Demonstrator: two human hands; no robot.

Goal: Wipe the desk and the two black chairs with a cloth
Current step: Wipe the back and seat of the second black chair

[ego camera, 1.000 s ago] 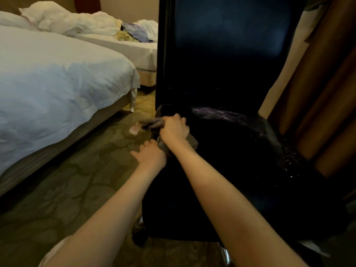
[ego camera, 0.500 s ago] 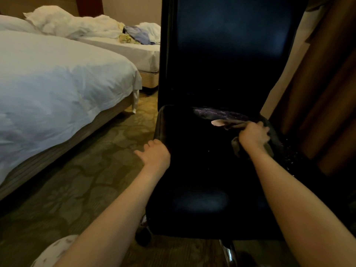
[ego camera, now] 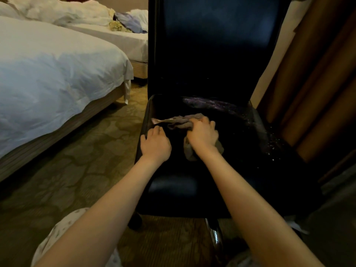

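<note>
A black high-backed chair (ego camera: 215, 45) stands right in front of me, its seat (ego camera: 240, 170) dark and speckled with pale dust toward the right side. My right hand (ego camera: 203, 132) grips a crumpled grey cloth (ego camera: 173, 121) and presses it on the middle of the seat. My left hand (ego camera: 155, 142) rests on the seat's left edge, fingers curled over the rim. The desk and a second chair are not in view.
A bed with white sheets (ego camera: 48, 74) fills the left side, a second bed (ego camera: 107, 35) with bedding and clothes behind it. Brown curtains (ego camera: 317, 83) hang on the right. Patterned carpet (ego camera: 77, 170) lies between bed and chair. The chair's chrome base (ego camera: 215, 236) shows below the seat.
My right hand swept the cloth from the seat's left edge to the right side, then back to the middle. My left hand has shifted further onto the seat's left rim.
</note>
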